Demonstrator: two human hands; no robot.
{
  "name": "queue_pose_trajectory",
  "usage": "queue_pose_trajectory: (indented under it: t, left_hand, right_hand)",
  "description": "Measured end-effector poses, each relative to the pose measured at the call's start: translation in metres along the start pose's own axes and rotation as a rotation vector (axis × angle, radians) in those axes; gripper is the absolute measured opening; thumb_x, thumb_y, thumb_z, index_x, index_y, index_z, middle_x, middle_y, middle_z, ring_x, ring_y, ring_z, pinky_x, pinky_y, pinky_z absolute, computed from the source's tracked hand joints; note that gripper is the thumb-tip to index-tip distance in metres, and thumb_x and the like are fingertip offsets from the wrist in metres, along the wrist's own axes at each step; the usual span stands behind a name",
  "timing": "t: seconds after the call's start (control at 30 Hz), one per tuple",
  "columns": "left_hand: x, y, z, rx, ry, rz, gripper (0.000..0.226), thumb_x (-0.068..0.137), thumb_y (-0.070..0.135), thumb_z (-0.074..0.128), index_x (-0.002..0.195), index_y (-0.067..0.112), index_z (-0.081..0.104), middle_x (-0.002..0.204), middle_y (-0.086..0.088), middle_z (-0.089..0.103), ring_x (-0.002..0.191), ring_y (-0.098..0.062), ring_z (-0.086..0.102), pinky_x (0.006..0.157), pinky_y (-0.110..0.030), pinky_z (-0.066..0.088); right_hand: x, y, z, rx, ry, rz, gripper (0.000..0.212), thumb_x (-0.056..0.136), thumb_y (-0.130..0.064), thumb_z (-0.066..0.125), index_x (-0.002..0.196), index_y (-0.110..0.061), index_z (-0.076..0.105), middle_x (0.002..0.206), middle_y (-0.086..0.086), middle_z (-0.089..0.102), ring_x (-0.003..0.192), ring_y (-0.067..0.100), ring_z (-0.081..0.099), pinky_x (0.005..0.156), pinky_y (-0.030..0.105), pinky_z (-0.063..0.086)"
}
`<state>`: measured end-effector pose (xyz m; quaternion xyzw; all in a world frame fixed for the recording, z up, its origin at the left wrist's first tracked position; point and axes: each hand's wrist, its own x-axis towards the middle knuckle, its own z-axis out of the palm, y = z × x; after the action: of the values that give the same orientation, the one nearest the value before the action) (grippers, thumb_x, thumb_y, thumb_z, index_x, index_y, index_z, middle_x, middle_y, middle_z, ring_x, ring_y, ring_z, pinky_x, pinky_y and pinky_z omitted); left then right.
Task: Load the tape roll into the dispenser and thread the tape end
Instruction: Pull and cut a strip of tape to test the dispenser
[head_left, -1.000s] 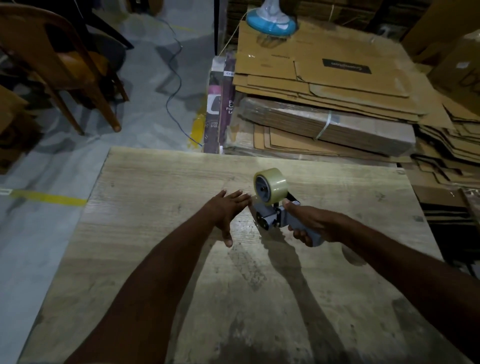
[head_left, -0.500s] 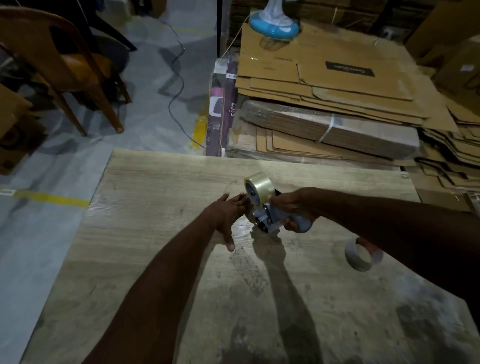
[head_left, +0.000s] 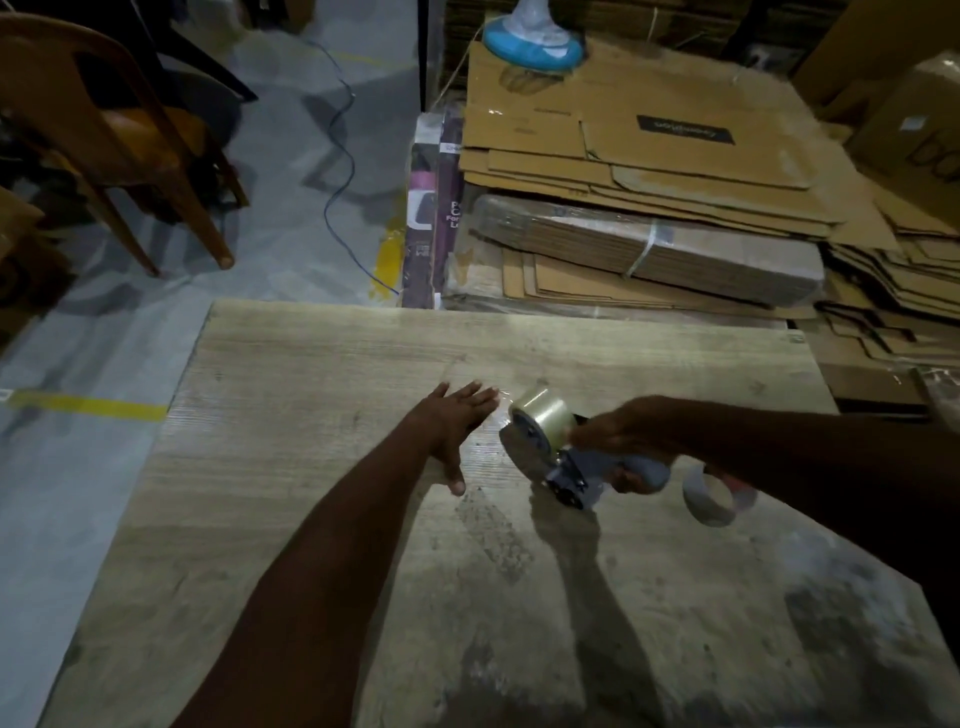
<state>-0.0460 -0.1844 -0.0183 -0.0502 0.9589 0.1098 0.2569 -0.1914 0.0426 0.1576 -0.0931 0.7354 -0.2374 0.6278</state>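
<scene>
A grey tape dispenser (head_left: 576, 473) lies tilted low over the wooden table (head_left: 322, 364), with a roll of clear tape (head_left: 543, 415) seated on its hub. My right hand (head_left: 623, 441) grips the dispenser's handle from the right. My left hand (head_left: 454, 421) rests flat on the table just left of the roll, fingers spread and pointing at it. A shiny strip of clear tape (head_left: 493, 415) seems to run between my left fingertips and the roll; blur hides its exact end.
An empty tape core (head_left: 714, 499) lies on the table under my right forearm. Stacks of flattened cardboard (head_left: 649, 171) sit beyond the far table edge, with a blue fan base (head_left: 530, 44) on top. A brown chair (head_left: 119, 130) stands far left on the floor.
My right hand has swung the dispenser down and to the right, laying it lower toward the table. My left hand stayed flat on the table. The empty core came into view.
</scene>
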Motion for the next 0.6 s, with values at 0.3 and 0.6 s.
queue_pose_trajectory:
  t: [0.3,0.6]
  left_hand:
    - [-0.005,0.01,-0.007,0.101,-0.016,-0.006,0.166,0.04,0.075,0.088,0.163,0.018,-0.008,0.17,0.002,-0.015,0.157,-0.021,-0.014,0.124,-0.058,0.0]
    - [-0.012,0.033,-0.008,0.259,0.0,-0.13,0.157,0.049,0.069,0.089,0.163,0.013,-0.004,0.171,-0.005,-0.008,0.158,-0.024,-0.007,0.124,-0.057,0.002]
  right_hand:
    - [-0.018,0.033,-0.02,-0.005,0.081,0.16,0.028,0.104,-0.026,0.05,0.082,-0.01,0.058,0.051,0.001,0.053,0.031,0.01,0.047,0.034,0.016,0.036]
    - [-0.018,0.069,-0.041,0.325,0.093,0.116,0.04,0.099,-0.047,0.057,0.089,-0.009,0.054,0.051,0.004,0.06,0.033,0.013,0.055,0.032,0.017,0.041]
